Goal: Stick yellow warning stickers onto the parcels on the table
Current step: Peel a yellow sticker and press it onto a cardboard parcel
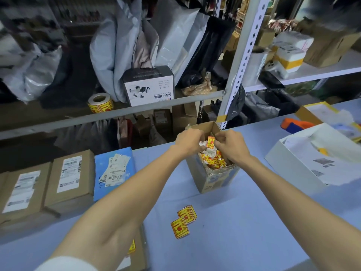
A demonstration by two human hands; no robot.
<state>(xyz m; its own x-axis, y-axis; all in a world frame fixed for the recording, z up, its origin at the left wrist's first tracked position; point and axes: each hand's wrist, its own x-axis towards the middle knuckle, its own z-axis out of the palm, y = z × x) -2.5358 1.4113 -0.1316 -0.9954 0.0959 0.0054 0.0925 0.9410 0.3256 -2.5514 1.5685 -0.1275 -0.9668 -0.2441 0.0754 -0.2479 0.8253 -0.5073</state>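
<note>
1. The head view looks forward and down across the blue bench (244, 222) from the person's side.
2. It faces the shelves (156, 103) behind the bench.
3. Wide-angle, close: the forearms (121, 192) fill the lower frame.

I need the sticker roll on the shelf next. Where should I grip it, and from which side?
Probably by its wall: fingers in the open core of the sticker roll, thumb on the outside. The core faces up, so come from above and in front; bags crowd behind it and a white box stands to its right.
</note>
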